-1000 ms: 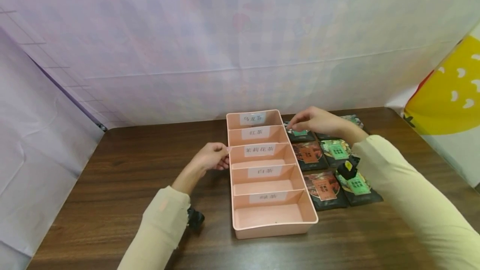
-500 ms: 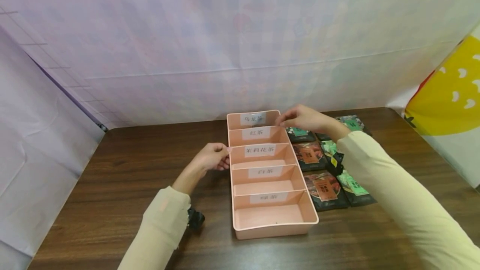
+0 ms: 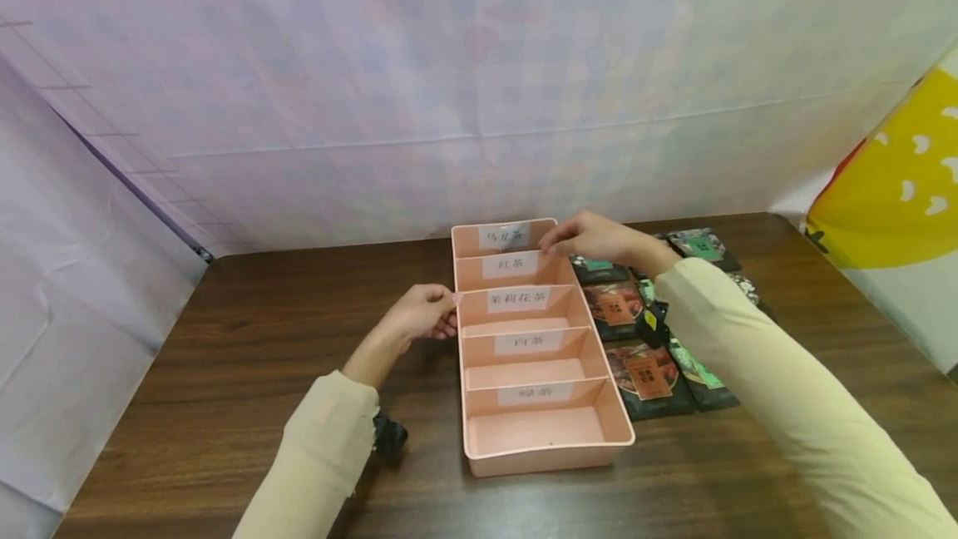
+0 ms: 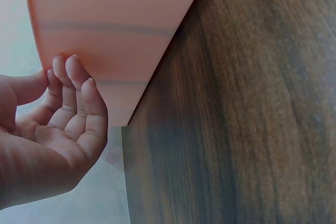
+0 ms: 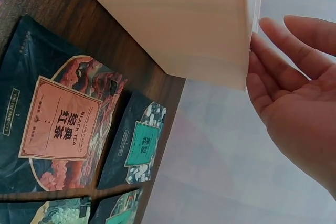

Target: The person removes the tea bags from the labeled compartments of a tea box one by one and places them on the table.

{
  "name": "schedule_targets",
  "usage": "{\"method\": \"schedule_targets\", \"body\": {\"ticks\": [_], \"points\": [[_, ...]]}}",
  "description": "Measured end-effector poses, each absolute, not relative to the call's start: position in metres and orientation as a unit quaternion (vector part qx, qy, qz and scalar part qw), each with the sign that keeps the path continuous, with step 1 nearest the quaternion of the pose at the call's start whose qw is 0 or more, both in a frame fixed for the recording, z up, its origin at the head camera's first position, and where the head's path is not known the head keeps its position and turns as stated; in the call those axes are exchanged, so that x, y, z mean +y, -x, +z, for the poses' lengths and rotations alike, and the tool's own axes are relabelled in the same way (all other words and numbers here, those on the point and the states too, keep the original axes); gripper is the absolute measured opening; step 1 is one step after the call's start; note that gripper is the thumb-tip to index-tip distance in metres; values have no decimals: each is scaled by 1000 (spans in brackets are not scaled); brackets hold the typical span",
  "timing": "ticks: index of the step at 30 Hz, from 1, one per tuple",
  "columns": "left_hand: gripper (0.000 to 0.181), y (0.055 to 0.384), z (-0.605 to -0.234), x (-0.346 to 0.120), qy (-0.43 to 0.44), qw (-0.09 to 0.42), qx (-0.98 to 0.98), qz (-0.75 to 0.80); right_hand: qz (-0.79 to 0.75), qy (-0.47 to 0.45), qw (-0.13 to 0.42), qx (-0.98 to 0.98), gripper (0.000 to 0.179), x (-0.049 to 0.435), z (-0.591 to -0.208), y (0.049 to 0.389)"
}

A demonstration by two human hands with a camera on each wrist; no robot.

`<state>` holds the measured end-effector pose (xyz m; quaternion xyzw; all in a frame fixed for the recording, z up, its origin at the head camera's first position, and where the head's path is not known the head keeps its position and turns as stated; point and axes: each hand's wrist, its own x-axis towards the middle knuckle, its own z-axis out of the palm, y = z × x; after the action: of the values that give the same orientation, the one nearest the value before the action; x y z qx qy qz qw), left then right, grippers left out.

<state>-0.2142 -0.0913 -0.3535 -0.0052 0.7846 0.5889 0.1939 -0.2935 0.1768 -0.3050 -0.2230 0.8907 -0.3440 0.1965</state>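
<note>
A pink divided storage box [image 3: 546, 462] stands lengthwise on the table, a white label with dark characters in each compartment. My left hand [image 3: 427, 312] is at its left rim; the left wrist view has the thumb and curled fingers [image 4: 79, 72] meeting at the rim, against the outer wall. My right hand [image 3: 599, 239] is over the far right rim, its fingertips reaching above the divider between the two farthest compartments. In the right wrist view its fingers [image 5: 278, 66] are loosely bent beside the wall, with nothing seen between them.
Flat dark tea packets lie in rows right of the box: several with green labels, some with orange-red ones, such as a black tea packet [image 5: 63, 124]. My right forearm overlaps part of them. A pale curtain [image 3: 329, 90] hangs behind the wooden table [image 3: 247, 373].
My right hand has moved left from above the far tea packets to over the box's far right rim. My left hand and the box have stayed in place.
</note>
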Motion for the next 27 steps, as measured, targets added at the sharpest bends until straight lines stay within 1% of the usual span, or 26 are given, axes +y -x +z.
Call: {"method": "schedule_targets", "body": {"ticks": [5, 10, 16, 27], "points": [[25, 214, -353, -92, -4, 191, 785, 590, -337, 213, 194, 897, 27, 174, -306, 297], [25, 214, -353, -92, -7, 189, 786, 589, -328, 229, 186, 897, 25, 171, -310, 299], [25, 214, -353, -92, -3, 191, 786, 588, -327, 231, 197, 895, 25, 169, -315, 300], [24, 214, -354, -91, -1, 191, 785, 590, -326, 208, 202, 900, 27, 171, -306, 296]]}}
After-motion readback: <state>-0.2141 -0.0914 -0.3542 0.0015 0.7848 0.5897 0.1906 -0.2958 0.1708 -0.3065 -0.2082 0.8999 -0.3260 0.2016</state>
